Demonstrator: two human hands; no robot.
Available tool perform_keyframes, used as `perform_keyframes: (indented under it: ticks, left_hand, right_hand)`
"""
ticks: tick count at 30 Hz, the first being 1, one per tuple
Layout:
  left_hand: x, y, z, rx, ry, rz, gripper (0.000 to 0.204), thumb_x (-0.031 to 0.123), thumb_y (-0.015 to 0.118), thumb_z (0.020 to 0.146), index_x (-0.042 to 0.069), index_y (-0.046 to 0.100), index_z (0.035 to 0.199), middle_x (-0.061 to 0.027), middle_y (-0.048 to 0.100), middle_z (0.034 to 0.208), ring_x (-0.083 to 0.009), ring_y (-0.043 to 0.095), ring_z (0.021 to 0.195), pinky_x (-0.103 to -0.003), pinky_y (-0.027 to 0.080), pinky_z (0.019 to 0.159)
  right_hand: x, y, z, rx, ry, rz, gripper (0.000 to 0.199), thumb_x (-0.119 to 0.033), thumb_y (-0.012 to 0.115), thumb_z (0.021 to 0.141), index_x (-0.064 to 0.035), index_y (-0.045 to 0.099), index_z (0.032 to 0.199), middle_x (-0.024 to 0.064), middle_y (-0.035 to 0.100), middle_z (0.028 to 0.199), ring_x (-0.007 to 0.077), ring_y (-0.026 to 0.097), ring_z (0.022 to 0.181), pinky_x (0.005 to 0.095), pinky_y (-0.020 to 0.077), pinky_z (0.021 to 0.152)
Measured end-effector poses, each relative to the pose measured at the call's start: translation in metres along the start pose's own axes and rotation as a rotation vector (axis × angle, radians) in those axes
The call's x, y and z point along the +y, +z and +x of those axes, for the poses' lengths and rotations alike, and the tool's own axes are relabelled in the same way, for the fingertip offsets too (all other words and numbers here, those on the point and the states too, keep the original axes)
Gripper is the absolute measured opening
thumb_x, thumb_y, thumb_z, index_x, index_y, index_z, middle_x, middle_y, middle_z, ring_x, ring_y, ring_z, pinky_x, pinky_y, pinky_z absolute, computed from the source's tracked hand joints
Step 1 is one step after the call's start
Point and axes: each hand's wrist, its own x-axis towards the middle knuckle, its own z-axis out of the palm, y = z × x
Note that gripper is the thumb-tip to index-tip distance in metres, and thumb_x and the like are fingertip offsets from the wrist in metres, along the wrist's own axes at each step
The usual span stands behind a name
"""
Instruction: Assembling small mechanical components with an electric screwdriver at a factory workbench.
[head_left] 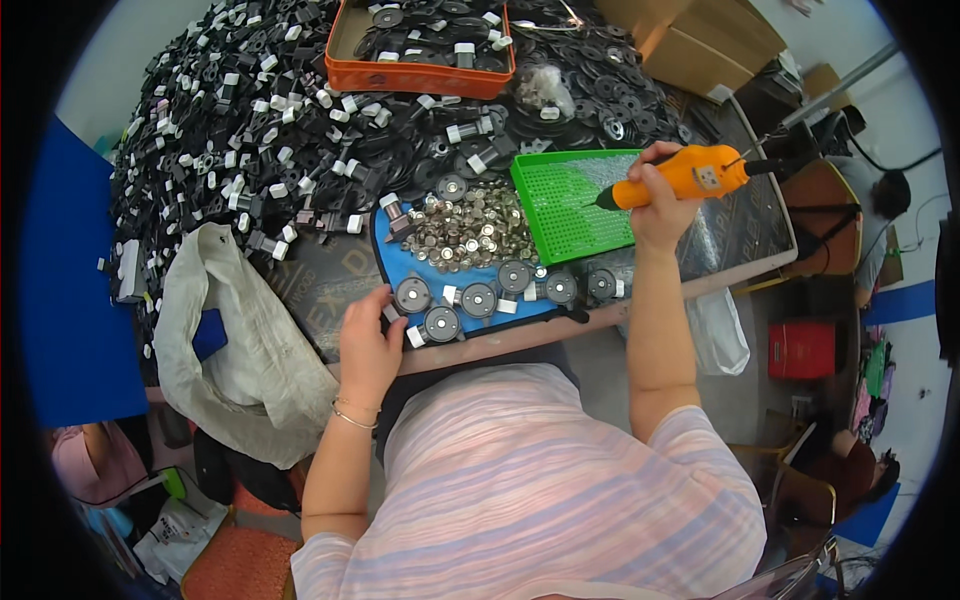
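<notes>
My right hand (655,205) grips an orange electric screwdriver (685,177), its tip pointing left over a green perforated tray (570,200). My left hand (368,335) rests at the table's front edge, fingers touching a round black disc part (412,295) on a blue mat (460,275). Several more black discs (478,300) lie in a row along the mat's front. A heap of small shiny metal pieces (468,228) sits on the mat behind them.
A big pile of black and white parts (250,120) covers the table's far left. An orange bin (420,45) of parts stands at the back. A grey cloth bag (235,340) hangs at the left edge. Cardboard boxes (700,35) and a red box (800,348) are on the right.
</notes>
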Motion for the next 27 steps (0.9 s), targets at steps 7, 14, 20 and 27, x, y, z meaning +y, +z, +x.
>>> perform_keyframes:
  ticks: [7,14,20,27]
  left_hand:
    - [0.006,0.007,-0.001,-0.025,0.019,-0.02,0.045,-0.003,0.071,0.069,-0.001,0.056,0.112,-0.0155,0.064,0.1,-0.0323,0.058,0.094,-0.039,0.048,0.081]
    - [0.004,0.003,0.0,-0.042,0.01,0.007,0.045,-0.002,0.071,0.07,-0.001,0.056,0.113,-0.0143,0.064,0.101,-0.0323,0.057,0.095,-0.038,0.048,0.082]
    - [0.0,-0.003,0.002,-0.064,-0.002,-0.035,0.044,-0.002,0.067,0.071,0.001,0.056,0.114,-0.0149,0.063,0.103,-0.0331,0.056,0.096,-0.039,0.047,0.084]
    - [0.002,-0.013,0.01,-0.124,-0.001,-0.153,0.05,0.002,0.06,0.068,0.001,0.055,0.118,-0.0169,0.059,0.111,-0.0348,0.053,0.103,-0.041,0.045,0.091]
  right_hand:
    - [0.004,-0.002,0.001,-0.023,0.005,-0.05,0.031,0.005,0.063,0.073,0.0003,0.056,0.103,0.012,0.058,0.087,0.0195,0.058,0.07,0.0299,0.0492,0.066]
    - [0.003,0.002,0.001,-0.005,0.012,-0.007,0.031,0.007,0.065,0.071,0.0005,0.056,0.1,0.0099,0.061,0.084,0.0164,0.06,0.066,0.0278,0.0514,0.063]
    - [0.007,0.002,0.003,-0.021,0.013,0.008,0.029,0.008,0.064,0.071,0.0006,0.056,0.098,0.0103,0.06,0.082,0.0166,0.059,0.065,0.0279,0.0504,0.062]
    - [-0.005,-0.003,0.009,-0.092,-0.023,-0.029,0.027,0.003,0.062,0.075,-0.0019,0.054,0.101,0.0115,0.058,0.086,0.0193,0.057,0.068,0.0316,0.047,0.064]
